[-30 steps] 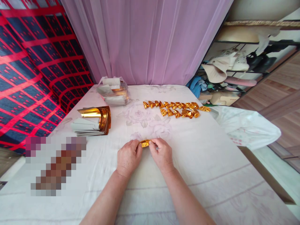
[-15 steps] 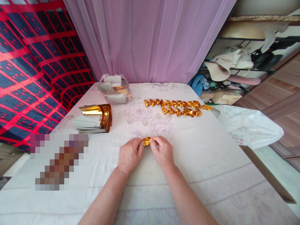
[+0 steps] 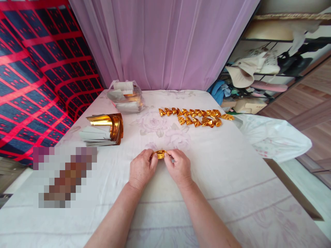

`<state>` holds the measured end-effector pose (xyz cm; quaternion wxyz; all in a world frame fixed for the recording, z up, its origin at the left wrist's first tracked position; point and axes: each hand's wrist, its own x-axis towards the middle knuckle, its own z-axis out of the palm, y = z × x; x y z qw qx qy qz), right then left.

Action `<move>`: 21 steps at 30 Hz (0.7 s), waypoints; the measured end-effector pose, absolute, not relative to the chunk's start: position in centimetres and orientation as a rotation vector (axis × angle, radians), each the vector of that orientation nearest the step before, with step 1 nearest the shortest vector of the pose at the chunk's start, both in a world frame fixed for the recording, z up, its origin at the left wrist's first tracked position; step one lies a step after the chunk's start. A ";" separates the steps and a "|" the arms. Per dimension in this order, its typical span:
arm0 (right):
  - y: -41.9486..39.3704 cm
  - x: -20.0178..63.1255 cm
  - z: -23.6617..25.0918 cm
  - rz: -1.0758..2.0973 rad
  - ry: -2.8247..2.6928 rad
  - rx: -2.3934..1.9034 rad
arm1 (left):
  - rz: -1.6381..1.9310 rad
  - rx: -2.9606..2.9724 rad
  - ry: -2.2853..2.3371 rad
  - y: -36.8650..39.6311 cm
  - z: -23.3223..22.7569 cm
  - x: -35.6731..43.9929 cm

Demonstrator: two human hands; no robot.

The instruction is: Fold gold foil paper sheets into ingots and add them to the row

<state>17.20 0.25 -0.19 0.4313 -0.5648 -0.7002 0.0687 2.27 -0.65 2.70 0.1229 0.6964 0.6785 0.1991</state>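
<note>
Both hands are pinching a small gold foil piece [image 3: 160, 154] between them, the left hand [image 3: 141, 168] on one end and the right hand [image 3: 178, 167] on the other, just above the white surface [image 3: 219, 179]. Beyond it, rows of folded gold pieces [image 3: 198, 117] are lying, and a stack of gold sheets [image 3: 103, 129] is sitting off to the left.

bright, even daylight | soft shadows | sharp centre | edges bowed (wide lens) | 1 pixelated patch
</note>
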 end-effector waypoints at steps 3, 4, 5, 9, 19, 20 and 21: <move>0.2 17.2 -0.2 0.154 -1.755 -1.408 | 0.584 2.082 1.973 -0.7 2.5 2.2; 0.2 17.2 -0.2 0.151 -1.759 -1.401 | 0.582 2.095 1.966 -0.7 2.4 2.2; 0.2 17.2 -0.2 0.150 -1.763 -1.392 | 0.582 2.106 1.955 -0.7 2.4 2.1; 0.2 17.3 -0.3 0.153 -1.764 -1.389 | 0.588 2.152 1.884 -0.8 2.3 2.0; 0.1 17.3 0.0 0.139 -1.816 -1.300 | 0.716 2.093 1.897 -0.7 2.0 2.1; 0.1 17.3 0.0 0.136 -1.821 -1.294 | 0.724 2.086 1.899 -0.7 2.0 2.0; 0.0 17.3 0.0 0.134 -1.822 -1.294 | 0.732 2.081 1.897 -0.6 2.0 2.0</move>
